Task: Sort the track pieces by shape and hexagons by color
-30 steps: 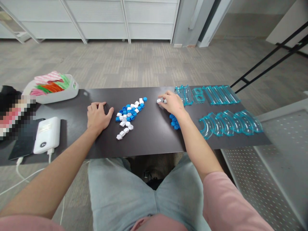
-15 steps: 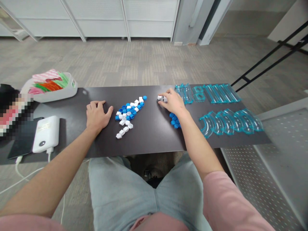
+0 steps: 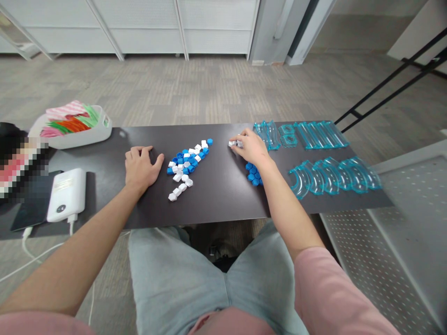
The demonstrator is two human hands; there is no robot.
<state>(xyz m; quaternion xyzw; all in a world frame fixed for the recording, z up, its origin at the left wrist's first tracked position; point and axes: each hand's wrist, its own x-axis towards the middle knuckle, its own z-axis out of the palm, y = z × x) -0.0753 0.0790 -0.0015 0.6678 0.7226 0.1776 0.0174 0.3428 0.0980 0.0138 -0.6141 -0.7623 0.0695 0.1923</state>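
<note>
My left hand [image 3: 140, 167] rests palm down on the dark table [image 3: 216, 195], fingers slightly curled, holding nothing, just left of a scattered band of blue and white hexagonal pieces [image 3: 186, 164]. My right hand [image 3: 252, 149] lies farther right with its fingertips closed on a small white piece [image 3: 232, 143]. Under its wrist sits a small cluster of blue pieces [image 3: 253, 173].
Clear turquoise track pieces lie to the right: straight ones [image 3: 316, 135] at the far edge, curved ones [image 3: 335, 177] nearer. A white tray with coloured strips [image 3: 73, 124] stands at the far left, and a white power bank [image 3: 66, 194] with a cable lies on a dark pad.
Barely anything has moved. My right hand has shifted a little at the white piece; my left hand stays put.
</note>
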